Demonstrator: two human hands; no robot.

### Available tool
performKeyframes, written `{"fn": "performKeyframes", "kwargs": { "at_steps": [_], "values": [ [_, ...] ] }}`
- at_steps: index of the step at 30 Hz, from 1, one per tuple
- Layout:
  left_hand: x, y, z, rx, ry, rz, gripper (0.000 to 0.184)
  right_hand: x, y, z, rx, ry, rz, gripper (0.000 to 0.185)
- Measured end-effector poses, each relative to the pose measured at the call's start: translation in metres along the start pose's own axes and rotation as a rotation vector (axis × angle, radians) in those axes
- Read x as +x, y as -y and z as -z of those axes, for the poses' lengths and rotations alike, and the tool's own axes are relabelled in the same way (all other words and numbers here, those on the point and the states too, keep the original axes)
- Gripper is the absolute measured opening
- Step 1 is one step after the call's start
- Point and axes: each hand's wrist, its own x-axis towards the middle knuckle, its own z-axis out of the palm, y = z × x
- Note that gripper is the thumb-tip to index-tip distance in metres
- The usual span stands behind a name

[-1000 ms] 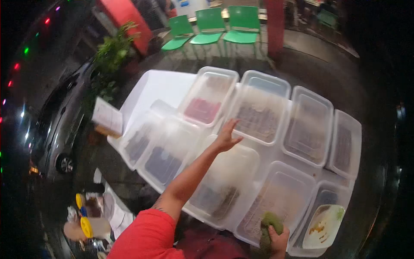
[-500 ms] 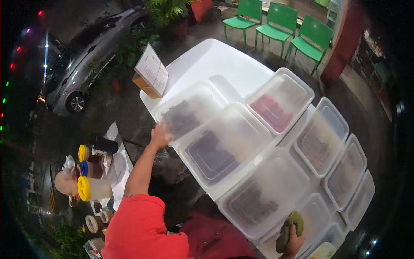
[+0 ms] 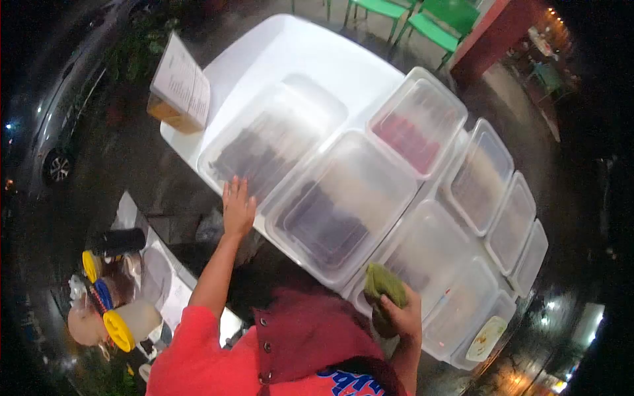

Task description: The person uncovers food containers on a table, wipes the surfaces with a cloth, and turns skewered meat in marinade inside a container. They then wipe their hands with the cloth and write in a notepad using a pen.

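Note:
My left hand lies with its fingers stretched out on the near edge of a lidded translucent container with dark contents. In my right hand is a bunched green cloth, held over the near edge of the container rows. Between my hands sits another lidded container with dark purple contents. Just beyond the cloth is a further translucent container, its contents blurred.
A white table bears the containers, one with red contents. A sign stand is at its far left corner. Lower left, yellow-lidded jars and a black tumbler crowd a side surface. Green chairs stand behind.
My right hand has brought the green cloth left and upward in view. The left hand has stayed at the same container's edge. The view has shifted and turned.

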Motion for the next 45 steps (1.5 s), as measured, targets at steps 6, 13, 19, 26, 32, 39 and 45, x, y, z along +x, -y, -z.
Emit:
{"fn": "performKeyframes", "kwargs": {
  "at_steps": [6,13,19,26,32,39,45],
  "values": [
    [0.002,-0.040,0.050,-0.175,-0.033,0.167,0.057,0.004,-0.036,0.018,0.111,-0.119,0.202,0.031],
    [-0.028,-0.293,0.097,-1.501,0.093,-0.044,0.054,0.039,-0.062,-0.021,0.445,-0.061,0.643,0.062],
    [-0.109,-0.386,0.080,-1.079,-0.003,-0.394,0.069,-0.023,0.007,0.020,0.195,-0.335,0.970,0.037],
    [-0.172,-0.430,0.103,-0.979,0.061,-0.485,0.086,-0.070,-0.010,0.078,0.711,-0.214,0.551,0.031],
    [-0.179,-0.424,0.132,-1.224,0.480,-0.161,0.073,-0.086,-0.013,0.112,0.760,-0.124,0.514,0.039],
    [-0.298,-0.371,0.162,-1.812,-0.006,-0.010,0.067,-0.132,-0.065,0.017,-0.209,0.081,1.044,0.046],
    [-0.403,-0.352,0.124,-2.528,0.063,0.217,0.058,-0.158,-0.120,-0.025,-0.399,0.067,0.635,0.055]
  ]
}}
